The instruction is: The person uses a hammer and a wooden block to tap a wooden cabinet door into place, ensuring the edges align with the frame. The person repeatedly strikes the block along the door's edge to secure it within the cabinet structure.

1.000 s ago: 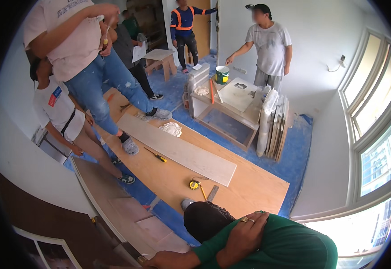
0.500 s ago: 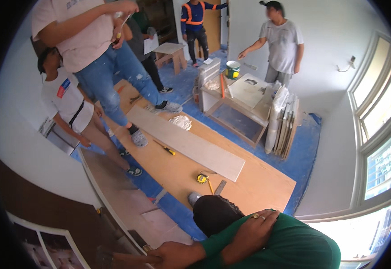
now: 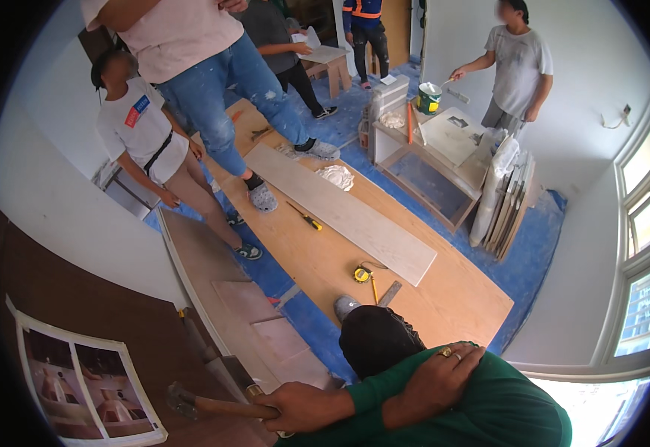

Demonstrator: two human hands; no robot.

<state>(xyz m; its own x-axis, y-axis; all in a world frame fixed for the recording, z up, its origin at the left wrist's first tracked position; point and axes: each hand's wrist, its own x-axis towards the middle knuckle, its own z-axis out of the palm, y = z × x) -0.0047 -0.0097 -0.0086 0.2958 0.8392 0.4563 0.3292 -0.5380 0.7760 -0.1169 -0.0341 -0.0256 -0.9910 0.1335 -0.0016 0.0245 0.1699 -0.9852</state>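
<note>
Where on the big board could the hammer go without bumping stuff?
The board has bare room at its right end, between the ruler, the plank and its edge; the hammer might fit there. A smaller patch lies between the screwdriver and tape measure. It's crowded where tape measure, ruler and shoe sit close.

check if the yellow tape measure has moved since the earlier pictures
No. The yellow tape measure lies in the same spot on the plywood sheet, by the near end of the pale board; only the camera's view of it shifted.
</note>
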